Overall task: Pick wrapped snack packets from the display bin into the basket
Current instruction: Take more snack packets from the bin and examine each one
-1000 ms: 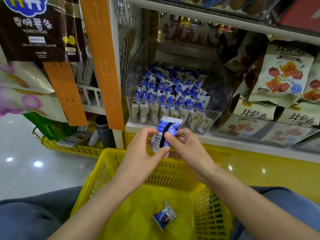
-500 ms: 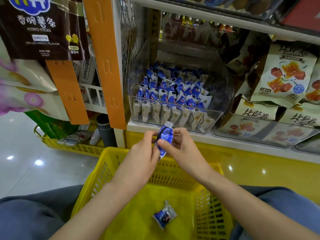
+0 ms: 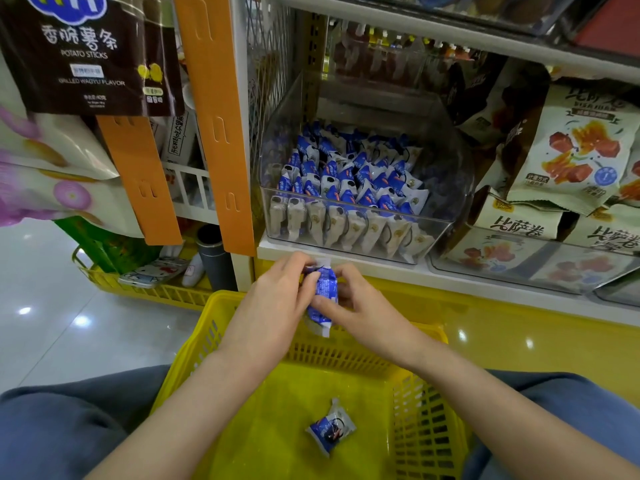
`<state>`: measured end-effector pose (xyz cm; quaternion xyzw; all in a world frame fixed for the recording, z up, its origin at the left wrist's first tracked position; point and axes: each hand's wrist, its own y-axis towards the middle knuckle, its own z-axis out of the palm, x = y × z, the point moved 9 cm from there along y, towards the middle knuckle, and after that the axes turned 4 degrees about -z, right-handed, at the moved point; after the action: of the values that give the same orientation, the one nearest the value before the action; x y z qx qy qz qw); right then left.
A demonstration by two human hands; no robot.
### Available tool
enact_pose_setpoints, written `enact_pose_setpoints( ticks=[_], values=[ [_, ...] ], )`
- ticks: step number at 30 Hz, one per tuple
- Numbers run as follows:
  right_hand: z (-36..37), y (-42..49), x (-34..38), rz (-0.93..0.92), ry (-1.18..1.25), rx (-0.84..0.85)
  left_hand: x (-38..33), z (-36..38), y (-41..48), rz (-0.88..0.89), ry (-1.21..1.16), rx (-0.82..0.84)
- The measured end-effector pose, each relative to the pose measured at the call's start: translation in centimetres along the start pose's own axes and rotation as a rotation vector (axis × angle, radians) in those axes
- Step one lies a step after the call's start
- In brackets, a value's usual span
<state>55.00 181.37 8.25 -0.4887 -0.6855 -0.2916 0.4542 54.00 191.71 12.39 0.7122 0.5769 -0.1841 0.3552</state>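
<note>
Blue-and-white snack packet (image 3: 322,299), pinched between left hand (image 3: 277,299) and right hand (image 3: 360,310) fingers, hangs above the yellow basket's (image 3: 429,427) far rim, seemingly for dropping beside the packet already inside (image 3: 330,427).

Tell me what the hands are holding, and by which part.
Both pinch one blue snack packet above the yellow basket: the left hand at its upper left edge, the right hand at its right side.
</note>
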Motion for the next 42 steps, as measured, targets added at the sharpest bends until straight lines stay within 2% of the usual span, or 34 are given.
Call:
enact_pose_setpoints(
  ticks=[3, 8, 15, 18, 22, 26, 30, 34, 38, 42],
  values=[
    [0.3, -0.2, -0.2, -0.001, 0.017, 0.010, -0.2, 0.2, 0.1, 0.018, 0.011, 0.024],
    [0.7, -0.1, -0.2, 0.047, 0.238, 0.006, -0.1, -0.1, 0.2, 0.024, -0.030, 0.003],
    [0.1, 0.1, 0.7, 0.046, 0.274, -0.041, 0.7, -1.3, 0.8, -0.072, -0.177, -0.077],
    [-0.2, 0.1, 1.2, 0.035, 0.295, -0.036, 1.6, -1.5, 1.3, -0.187, -0.354, -0.083],
    [-0.7, -0.1, 1.7, 0.016, 0.263, -0.032, 2.7, -0.2, 1.2, -0.423, -0.689, -0.001],
    [-1.8, 0.1, 1.7, 0.009, 0.279, -0.136, 2.7, 1.2, 0.7, -0.550, -0.900, 0.102],
    [-3.3, 0.0, 2.1, -0.045, 0.242, -0.238, 1.7, 1.8, 0.8, -0.468, -0.924, 0.227],
    [-4.0, -0.2, 3.1, -0.136, 0.258, -0.268, 1.4, 1.1, 1.0, -0.417, -0.912, 0.206],
    [-4.8, -0.5, 4.7, -0.244, 0.071, -0.341, 1.5, 0.6, 1.5, -0.392, -0.887, 0.198],
    [-4.6, 0.5, 7.4, -0.339, -0.012, -0.248, 2.0, -0.3, 2.8, -0.398, -0.953, 0.160]
  ],
)
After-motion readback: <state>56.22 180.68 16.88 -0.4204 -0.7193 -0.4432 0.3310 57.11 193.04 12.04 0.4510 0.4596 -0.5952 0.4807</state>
